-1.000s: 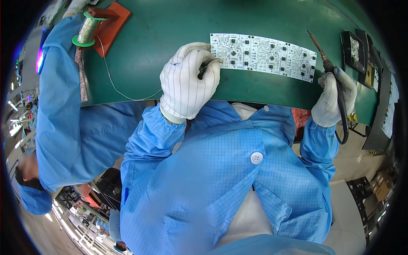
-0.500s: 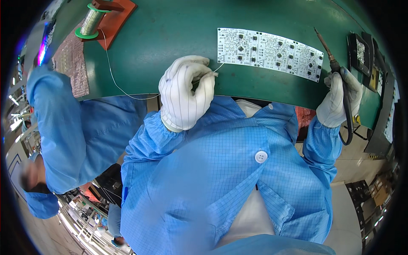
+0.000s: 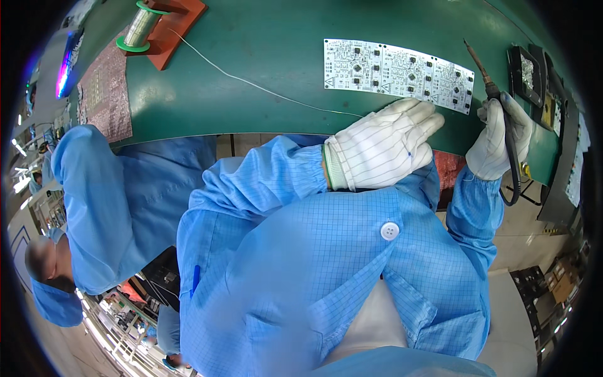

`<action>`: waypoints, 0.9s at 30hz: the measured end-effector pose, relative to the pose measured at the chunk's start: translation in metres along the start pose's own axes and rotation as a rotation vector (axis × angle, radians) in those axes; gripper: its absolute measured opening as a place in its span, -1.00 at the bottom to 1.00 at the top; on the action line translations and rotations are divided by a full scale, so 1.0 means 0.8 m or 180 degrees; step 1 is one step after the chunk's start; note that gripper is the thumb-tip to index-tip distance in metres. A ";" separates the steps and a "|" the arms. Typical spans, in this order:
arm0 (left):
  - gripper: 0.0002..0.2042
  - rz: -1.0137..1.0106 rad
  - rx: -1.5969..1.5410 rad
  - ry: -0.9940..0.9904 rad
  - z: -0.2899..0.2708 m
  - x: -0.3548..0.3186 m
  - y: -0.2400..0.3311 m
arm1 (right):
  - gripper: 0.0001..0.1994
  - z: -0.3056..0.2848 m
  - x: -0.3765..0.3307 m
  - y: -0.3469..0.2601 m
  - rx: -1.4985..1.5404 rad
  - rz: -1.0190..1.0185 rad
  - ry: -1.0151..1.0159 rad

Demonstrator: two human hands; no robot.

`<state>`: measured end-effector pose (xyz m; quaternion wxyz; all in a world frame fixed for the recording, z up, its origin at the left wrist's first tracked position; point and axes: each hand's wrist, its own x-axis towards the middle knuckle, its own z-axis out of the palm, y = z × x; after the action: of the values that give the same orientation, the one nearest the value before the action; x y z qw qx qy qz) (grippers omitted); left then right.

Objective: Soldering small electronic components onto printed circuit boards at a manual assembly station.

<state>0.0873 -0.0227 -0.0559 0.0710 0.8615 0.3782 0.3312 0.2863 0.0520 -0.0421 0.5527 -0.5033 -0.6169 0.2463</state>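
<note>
My left hand [image 3: 388, 143], in a white striped glove, lies just below the white circuit board panel [image 3: 402, 74], its back towards me and its fingers pointing right. A thin solder wire [image 3: 264, 90] runs to it from the spool [image 3: 142, 26] and passes out of sight beneath it; the wire's tip is hidden. The fingers look long and close together, the wire moving along with them. At the right, my gloved right hand [image 3: 492, 143] is closed round a soldering iron [image 3: 494, 90], whose tip points up and left, clear of the board.
The spool sits on a red-brown stand [image 3: 179, 31] at the far left of the green table [image 3: 251, 38]. Bubble wrap [image 3: 107, 94] lies left of it. A black tray [image 3: 527, 75] stands at the right. A co-worker's blue sleeve [image 3: 94, 207] is at the left.
My left hand has swung right to below the board, drawing the solder wire after it in a longer line. My right hand and the iron have hardly moved.
</note>
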 end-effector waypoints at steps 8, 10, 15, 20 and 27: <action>-0.72 -0.0452 0.0379 0.0147 -0.026 -0.059 -0.004 | -0.79 -0.002 -0.001 0.003 0.0143 -0.0027 -0.0029; -0.65 -0.0608 0.0383 0.0186 -0.044 -0.087 -0.009 | -0.79 -0.002 0.000 0.004 0.0201 -0.0042 -0.0034; -0.66 -0.0974 0.0732 0.0067 -0.104 -0.143 -0.011 | -0.78 -0.003 0.000 0.005 0.0153 0.0019 -0.0033; -0.91 -0.1865 -0.0445 0.1791 -0.116 -0.159 -0.006 | -0.78 -0.002 0.000 0.001 0.0169 0.0014 -0.0113; -0.88 -0.2075 0.0559 0.1134 -0.101 -0.092 -0.020 | -0.73 0.008 0.004 -0.006 0.0116 0.0362 -0.0156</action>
<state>-0.0093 -0.0732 -0.0376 0.0316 0.6277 0.6658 0.4021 0.2788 0.0546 -0.0385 0.5316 -0.5212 -0.5961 0.3007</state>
